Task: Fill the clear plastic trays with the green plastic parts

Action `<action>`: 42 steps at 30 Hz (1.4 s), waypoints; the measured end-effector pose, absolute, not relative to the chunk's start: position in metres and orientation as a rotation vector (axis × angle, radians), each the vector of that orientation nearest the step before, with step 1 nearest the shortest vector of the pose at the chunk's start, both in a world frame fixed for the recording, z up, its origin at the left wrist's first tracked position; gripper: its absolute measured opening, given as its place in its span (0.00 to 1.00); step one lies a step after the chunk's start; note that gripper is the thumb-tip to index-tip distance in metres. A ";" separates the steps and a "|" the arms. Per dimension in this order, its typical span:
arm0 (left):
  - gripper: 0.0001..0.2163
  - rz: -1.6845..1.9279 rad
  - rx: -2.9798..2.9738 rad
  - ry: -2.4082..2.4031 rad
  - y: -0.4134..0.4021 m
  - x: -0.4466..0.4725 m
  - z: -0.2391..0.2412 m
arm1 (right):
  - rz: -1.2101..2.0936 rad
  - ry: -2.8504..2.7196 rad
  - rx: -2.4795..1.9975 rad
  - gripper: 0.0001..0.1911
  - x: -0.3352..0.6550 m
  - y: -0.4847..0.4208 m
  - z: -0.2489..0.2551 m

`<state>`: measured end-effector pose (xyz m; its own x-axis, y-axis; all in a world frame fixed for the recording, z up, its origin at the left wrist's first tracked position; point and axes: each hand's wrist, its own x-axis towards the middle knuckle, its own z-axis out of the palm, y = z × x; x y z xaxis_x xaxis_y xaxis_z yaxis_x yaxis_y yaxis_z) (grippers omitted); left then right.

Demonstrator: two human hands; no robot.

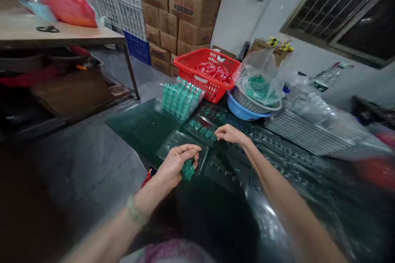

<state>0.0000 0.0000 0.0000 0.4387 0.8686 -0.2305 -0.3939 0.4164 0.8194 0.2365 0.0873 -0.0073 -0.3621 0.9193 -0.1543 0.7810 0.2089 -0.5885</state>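
My left hand [175,164] is curled shut around a small bunch of green plastic pieces [187,169], held just above an empty clear blister tray [169,144] on the dark table. My right hand [230,133] reaches forward with fingers pinched together at the near edge of a second clear tray [197,120], which holds several green pieces in its pockets. Whether a piece sits between those fingertips is hidden. More clear trays [228,170] lie to the right of my hands.
A stack of filled green trays [180,99] stands behind the hands. Further back are a red basket [206,87] of red parts, a blue basin [247,111] with a bagged colander, cardboard boxes [182,4] and a wooden table [55,35] at left.
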 end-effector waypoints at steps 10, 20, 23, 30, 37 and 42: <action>0.07 0.853 0.713 0.715 0.000 0.001 -0.004 | 0.565 -2.123 -1.798 0.13 0.220 0.093 -0.012; 0.09 0.864 0.677 0.769 0.015 0.004 -0.002 | 0.400 -2.229 -1.754 0.09 0.204 0.097 -0.022; 0.09 0.864 0.684 0.749 0.018 0.002 -0.003 | 0.407 -2.276 -1.711 0.08 0.205 0.098 -0.023; 0.11 0.791 0.471 0.653 0.009 -0.001 -0.004 | 0.367 -2.324 -1.717 0.10 0.204 0.094 -0.018; 0.13 0.769 0.365 0.602 -0.004 -0.007 -0.001 | 0.260 -2.242 -1.625 0.23 0.197 0.060 0.014; 0.11 0.756 0.368 0.627 -0.013 -0.003 -0.006 | 0.498 -2.362 -1.156 0.14 0.168 0.000 0.034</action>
